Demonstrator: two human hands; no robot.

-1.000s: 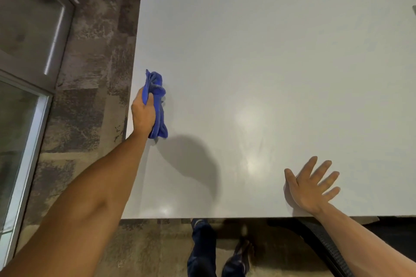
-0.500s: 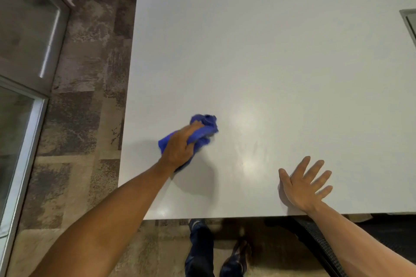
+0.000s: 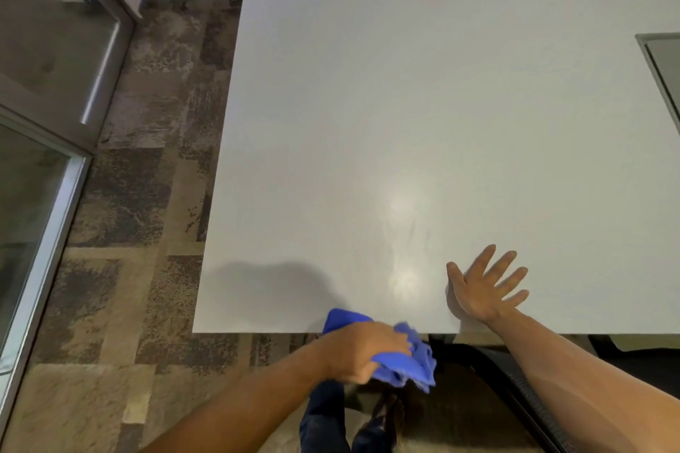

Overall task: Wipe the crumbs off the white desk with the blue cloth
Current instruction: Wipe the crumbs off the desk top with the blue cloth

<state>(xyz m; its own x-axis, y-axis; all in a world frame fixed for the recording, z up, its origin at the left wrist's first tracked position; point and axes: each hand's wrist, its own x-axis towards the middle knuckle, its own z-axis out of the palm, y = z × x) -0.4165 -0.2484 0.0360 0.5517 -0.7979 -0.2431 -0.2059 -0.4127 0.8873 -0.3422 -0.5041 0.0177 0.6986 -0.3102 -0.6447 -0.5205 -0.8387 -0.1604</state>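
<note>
Swept from mid-desk to the near edge, the left hand (image 3: 362, 351) fingers stay bunched around the blue cloth (image 3: 403, 366), now overhanging the white desk (image 3: 404, 103), likely carrying crumbs off. Right hand (image 3: 484, 289) lies flat, fingers spread, seemingly bracing.

The white desk (image 3: 423, 114) looks smooth and a bit shiny. The blue cloth (image 3: 401, 366) looks soft and fuzzy. The floor (image 3: 147, 195) at left looks rough.

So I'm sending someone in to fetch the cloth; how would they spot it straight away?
Find the big white desk and go to its near edge. There the left hand grips a bunched cloth that hangs past the edge. It is the only bright blue thing there.
</note>
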